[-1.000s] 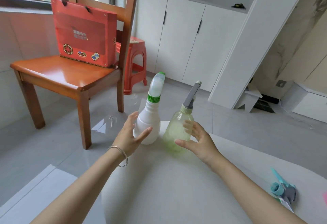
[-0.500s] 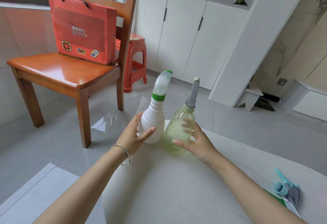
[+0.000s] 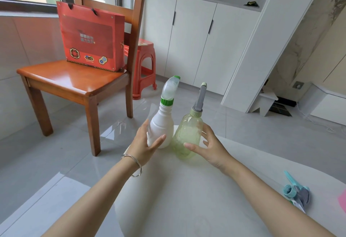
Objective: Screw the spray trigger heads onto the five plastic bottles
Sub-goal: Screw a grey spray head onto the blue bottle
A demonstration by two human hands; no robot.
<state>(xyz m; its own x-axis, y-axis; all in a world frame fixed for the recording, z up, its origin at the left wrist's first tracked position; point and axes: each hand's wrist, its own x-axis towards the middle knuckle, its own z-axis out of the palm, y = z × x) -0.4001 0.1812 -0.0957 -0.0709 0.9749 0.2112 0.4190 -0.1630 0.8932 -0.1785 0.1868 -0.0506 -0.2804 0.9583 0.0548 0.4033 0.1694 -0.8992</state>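
Head-camera view puts a pale round table [image 3: 196,190] at the centre of things, and everything else is placed from it. Beyond its far-left edge stands a wooden chair [image 3: 74,79] carrying a red gift bag [image 3: 91,38] with printed characters too blurred to read; behind that is a red plastic stool [image 3: 144,62], and white cabinets [image 3: 189,40] line the far wall. At the table's far edge two bottles stand upright and just beside each other: a white bottle [image 3: 161,126] with a green-collared trigger head [image 3: 169,90] and a pale green translucent bottle [image 3: 188,135] with a grey trigger head [image 3: 200,96]. Both heads look seated on their necks, so these two seem done. Neither bottle shows a readable label or brand. The left hand [image 3: 145,145] has its fingers spread loosely around the white bottle's base, touching it; the right hand [image 3: 207,147] is spread beside the green bottle, thumb near its wall, though whether it grips I cannot tell. On the table's right edge lies a teal and grey trigger head [image 3: 295,191], unattached. Three further bottles are out of view, so most of the job likely remains.
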